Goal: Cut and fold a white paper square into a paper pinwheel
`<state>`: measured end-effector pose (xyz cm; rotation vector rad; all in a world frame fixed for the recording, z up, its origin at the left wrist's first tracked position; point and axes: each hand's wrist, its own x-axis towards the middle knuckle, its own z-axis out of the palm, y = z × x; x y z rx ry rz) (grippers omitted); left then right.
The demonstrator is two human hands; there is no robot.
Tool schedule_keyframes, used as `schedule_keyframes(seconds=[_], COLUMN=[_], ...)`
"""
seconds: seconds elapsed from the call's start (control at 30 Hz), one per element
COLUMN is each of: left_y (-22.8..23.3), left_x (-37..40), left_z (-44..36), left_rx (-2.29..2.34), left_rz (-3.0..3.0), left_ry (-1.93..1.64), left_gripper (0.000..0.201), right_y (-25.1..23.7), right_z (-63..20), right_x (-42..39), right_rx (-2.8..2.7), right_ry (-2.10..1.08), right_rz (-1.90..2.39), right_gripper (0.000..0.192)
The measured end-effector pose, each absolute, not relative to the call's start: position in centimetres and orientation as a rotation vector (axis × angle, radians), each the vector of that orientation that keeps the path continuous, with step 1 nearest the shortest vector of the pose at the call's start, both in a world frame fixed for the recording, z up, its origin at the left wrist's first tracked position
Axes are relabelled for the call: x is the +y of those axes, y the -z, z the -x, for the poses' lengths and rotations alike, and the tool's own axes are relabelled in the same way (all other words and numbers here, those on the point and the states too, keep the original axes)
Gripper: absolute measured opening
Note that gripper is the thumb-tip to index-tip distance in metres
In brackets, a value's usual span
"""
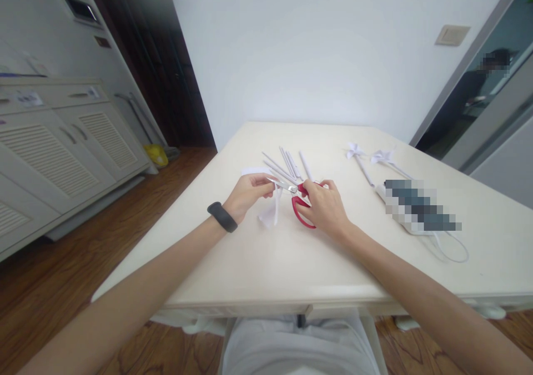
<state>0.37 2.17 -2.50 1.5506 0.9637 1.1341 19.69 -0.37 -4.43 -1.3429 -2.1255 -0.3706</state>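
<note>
Looking down from my head, my right hand [323,206] is closed around the red handles of a pair of scissors [298,200], with my fingers through the loops and the blades pointing left toward my other hand. My left hand [249,193] is curled shut, pinching a piece of white paper [268,215] between thumb and fingertips; the paper hangs down from my grip to just above the table [258,264], and the scissor blades meet it right at my fingertips. A black band [222,217] sits on my left wrist. Both hands hover over the middle of the cream table, close together. Just behind them lies a loose bunch of white rolled paper sticks [289,167], fanned out on the tabletop. Farther to my right, well apart from my hands, two white paper pinwheels [368,157] lie on the table, and beside them a blurred-out object with a white cord [452,250] looping toward the table edge. White cabinets [62,153] stand along the left wall, above the wooden floor.
</note>
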Motion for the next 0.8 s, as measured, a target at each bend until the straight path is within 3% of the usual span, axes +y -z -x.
schedule_keyframes(seconds=[0.8], left_y=[2.1], left_x=[1.7], left_z=[-0.5], left_rx=[0.945], left_rz=[-1.601], left_ry=[-1.116], left_gripper=[0.016], right_y=[4.5], right_z=[-20.4], right_x=[0.4], right_rx=[-1.899], right_ry=[0.01], right_rz=[1.57], right_gripper=[0.01])
